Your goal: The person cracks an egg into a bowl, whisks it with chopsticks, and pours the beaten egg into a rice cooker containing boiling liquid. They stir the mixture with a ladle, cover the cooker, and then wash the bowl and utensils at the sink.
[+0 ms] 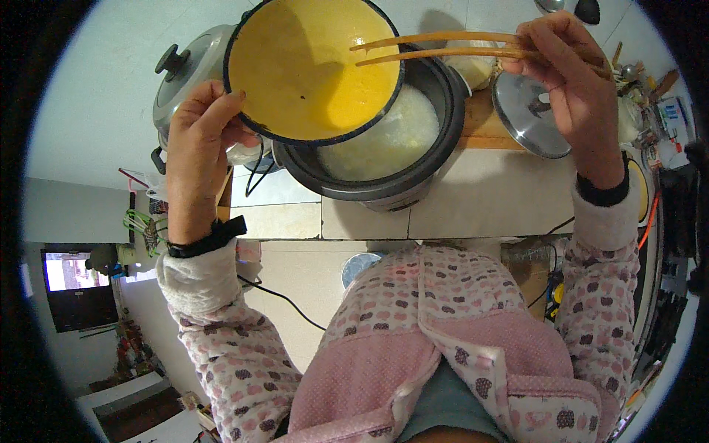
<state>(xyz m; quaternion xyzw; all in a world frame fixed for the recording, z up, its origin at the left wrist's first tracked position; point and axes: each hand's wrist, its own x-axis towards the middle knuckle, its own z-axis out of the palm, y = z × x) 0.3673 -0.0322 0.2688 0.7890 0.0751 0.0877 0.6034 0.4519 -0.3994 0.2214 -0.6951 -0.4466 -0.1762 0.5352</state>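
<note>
My left hand point(202, 122) grips the dark rim of a bowl point(266, 77) at its left side. The bowl is held raised over the back left part of an electric cooker point(382, 191) and hides some of it. Its inside is yellow, with a brighter, wet-looking yellow patch low on the right; whether that is liquid or the bowl's own colour I cannot fully tell. A pair of wooden chopsticks point(437, 45) is in my right hand point(570, 72), tips slightly apart over the bowl. Pale, cloudy liquid point(388, 141) fills part of the cooker's dark inner pot.
A lidded grey cooker point(196, 83) stands to the left. On the right, a metal-rimmed glass lid point(520, 119) rests by a wooden board point(482, 122). The tiled counter's front edge point(365, 239) runs close to my body. A black cord point(288, 302) hangs below at the left.
</note>
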